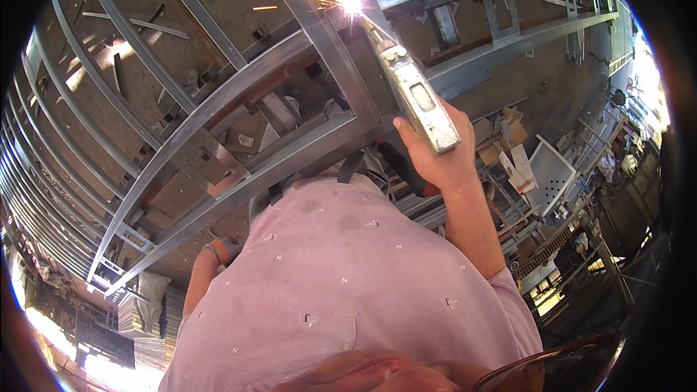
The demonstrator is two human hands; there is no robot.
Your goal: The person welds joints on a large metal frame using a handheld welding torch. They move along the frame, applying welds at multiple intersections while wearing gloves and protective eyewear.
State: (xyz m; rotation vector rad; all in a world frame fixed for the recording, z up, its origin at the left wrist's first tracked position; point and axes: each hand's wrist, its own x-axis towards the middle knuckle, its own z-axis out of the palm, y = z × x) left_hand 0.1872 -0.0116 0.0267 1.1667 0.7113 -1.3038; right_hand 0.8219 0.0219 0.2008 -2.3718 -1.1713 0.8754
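My right hand (441, 147) grips a worn, pale metal handheld welding gun (419, 100) with a black part below it. At the gun's tip a bright arc throws orange sparks, up at the top middle, where steel channels of a frame (337, 60) meet. Fine contact at the tip is lost in the glare. Low on the left, beside my shirt, is my left hand (224, 250), with grey and orange material over it. Its fingers are mostly hidden, and whether it holds anything cannot be told.
Curved and straight steel members (201, 111) span the left and top. Offcuts lie on the brown floor beneath. On the right are cardboard pieces (514, 130), a perforated metal panel (550, 171) and a cluttered rack. Stacked material (147, 316) stands at the lower left.
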